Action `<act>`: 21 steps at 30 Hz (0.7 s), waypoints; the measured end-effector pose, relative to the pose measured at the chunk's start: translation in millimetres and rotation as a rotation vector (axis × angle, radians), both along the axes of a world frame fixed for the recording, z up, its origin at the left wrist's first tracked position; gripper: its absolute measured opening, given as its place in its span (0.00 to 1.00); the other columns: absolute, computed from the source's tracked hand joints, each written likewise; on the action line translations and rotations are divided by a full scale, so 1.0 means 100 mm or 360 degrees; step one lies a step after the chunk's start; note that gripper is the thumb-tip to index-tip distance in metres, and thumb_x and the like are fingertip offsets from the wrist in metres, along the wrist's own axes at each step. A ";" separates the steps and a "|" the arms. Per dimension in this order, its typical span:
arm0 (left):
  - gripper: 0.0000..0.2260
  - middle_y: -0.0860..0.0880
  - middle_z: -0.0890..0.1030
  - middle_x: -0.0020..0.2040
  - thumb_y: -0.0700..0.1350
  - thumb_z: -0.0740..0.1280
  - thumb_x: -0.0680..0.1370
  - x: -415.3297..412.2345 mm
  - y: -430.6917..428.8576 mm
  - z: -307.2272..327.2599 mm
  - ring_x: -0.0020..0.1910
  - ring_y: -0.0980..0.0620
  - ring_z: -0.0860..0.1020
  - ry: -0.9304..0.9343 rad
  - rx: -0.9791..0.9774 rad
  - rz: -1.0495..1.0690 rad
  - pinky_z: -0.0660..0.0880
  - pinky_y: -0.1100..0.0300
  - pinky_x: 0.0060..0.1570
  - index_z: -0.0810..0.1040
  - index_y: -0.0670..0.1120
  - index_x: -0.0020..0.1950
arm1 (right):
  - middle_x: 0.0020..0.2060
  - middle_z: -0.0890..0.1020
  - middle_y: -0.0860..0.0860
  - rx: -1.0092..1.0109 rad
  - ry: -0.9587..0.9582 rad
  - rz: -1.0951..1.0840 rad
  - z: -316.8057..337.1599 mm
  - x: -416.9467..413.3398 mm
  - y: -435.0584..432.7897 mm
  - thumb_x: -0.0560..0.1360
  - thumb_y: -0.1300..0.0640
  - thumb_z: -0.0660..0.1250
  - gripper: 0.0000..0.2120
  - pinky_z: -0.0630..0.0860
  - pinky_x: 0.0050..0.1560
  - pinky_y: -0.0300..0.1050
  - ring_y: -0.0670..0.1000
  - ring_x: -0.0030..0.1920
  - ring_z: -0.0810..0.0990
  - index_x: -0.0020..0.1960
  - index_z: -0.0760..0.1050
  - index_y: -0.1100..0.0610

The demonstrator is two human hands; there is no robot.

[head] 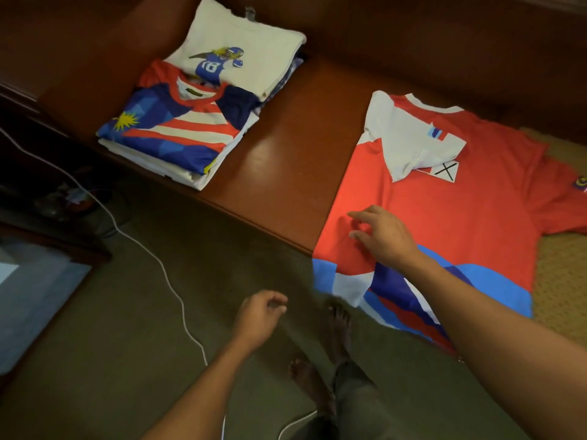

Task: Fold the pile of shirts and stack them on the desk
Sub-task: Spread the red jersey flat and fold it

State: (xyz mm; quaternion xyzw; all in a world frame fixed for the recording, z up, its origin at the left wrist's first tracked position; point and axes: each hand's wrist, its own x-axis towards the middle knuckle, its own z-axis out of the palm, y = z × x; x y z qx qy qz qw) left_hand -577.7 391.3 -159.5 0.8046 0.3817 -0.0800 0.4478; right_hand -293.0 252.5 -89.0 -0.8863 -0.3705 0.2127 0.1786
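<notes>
A red shirt (451, 214) with a white collar and blue-white hem lies spread on the brown desk (286, 173), its left sleeve folded in and its hem hanging over the front edge. My right hand (381, 236) hovers over the shirt's left side, fingers apart, holding nothing. My left hand (260, 315) hangs lower over the floor, fingers loosely curled and empty. At the desk's far left stands a stack of folded shirts: a flag-patterned shirt (178, 131) on top in front, and a white shirt with a football player print (235, 55) behind it.
A white cable (139, 242) runs across the carpet on the left. My bare feet (330, 344) stand below the desk edge. Dark furniture (38, 281) is at the lower left. A tan textured surface (562, 281) lies under the shirt's right side.
</notes>
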 end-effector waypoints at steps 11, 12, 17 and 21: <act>0.16 0.56 0.72 0.73 0.45 0.63 0.82 1.64 0.16 0.75 0.72 0.53 0.67 -0.0276 0.0713 -0.0613 0.62 0.54 0.66 0.77 0.53 0.69 | 0.64 0.79 0.57 0.0117 -0.0053 -0.0502 0.12 0.64 -0.42 0.79 0.59 0.68 0.20 0.72 0.63 0.51 0.61 0.58 0.79 0.71 0.76 0.55; 0.17 0.56 0.70 0.76 0.46 0.61 0.83 1.78 0.17 0.77 0.74 0.54 0.65 -0.0247 0.0734 -0.0692 0.60 0.53 0.68 0.74 0.53 0.72 | 0.65 0.79 0.57 0.0131 -0.0056 -0.0537 0.14 0.71 -0.45 0.79 0.59 0.68 0.20 0.72 0.64 0.52 0.61 0.59 0.79 0.71 0.76 0.56; 0.20 0.53 0.63 0.80 0.48 0.58 0.85 2.46 0.31 0.78 0.79 0.54 0.59 -0.0081 0.0757 -0.0950 0.55 0.49 0.74 0.66 0.53 0.78 | 0.60 0.82 0.59 0.0148 -0.0078 -0.0832 0.17 1.09 -0.53 0.78 0.57 0.68 0.19 0.74 0.64 0.53 0.61 0.60 0.79 0.68 0.78 0.56; 0.22 0.52 0.61 0.81 0.49 0.58 0.85 2.95 0.49 0.77 0.79 0.52 0.58 -0.0024 0.0727 -0.0950 0.56 0.44 0.75 0.63 0.52 0.79 | 0.55 0.84 0.60 0.0217 -0.0016 -0.1226 0.20 1.43 -0.50 0.77 0.57 0.67 0.17 0.76 0.58 0.52 0.63 0.57 0.81 0.65 0.79 0.56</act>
